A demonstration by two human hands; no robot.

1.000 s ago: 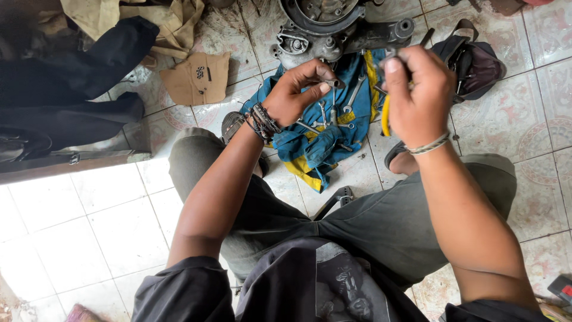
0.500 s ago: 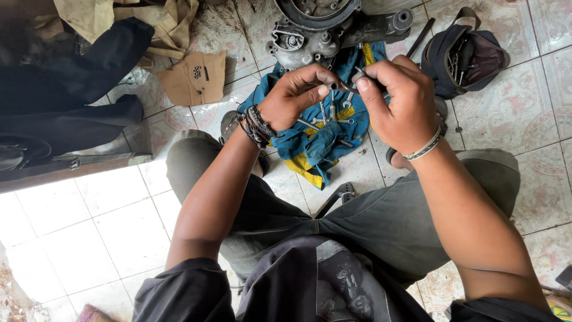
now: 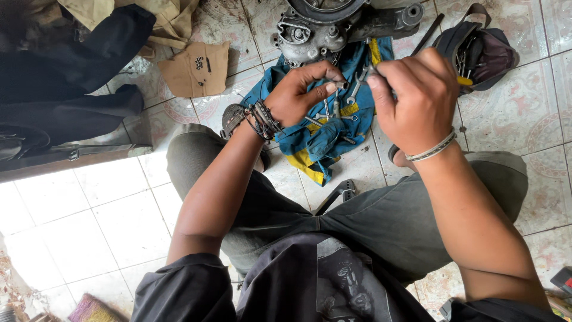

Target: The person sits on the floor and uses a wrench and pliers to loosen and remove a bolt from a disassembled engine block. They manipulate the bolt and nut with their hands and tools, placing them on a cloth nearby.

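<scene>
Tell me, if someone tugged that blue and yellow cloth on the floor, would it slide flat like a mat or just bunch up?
The blue and yellow cloth lies crumpled in folds, so it is probably floppy and would bunch rather than slide flat. Small metal tools rest on it, so a tug would likely scatter or roll them. The engine casing seems to sit on its far edge, which may pin it there.

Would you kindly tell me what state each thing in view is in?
left hand: fingers pinching a small metal part
right hand: closed around a tool
blue cloth: spread on the tiled floor, small tools on it
engine casing: resting on the floor
tool bag: open
</scene>
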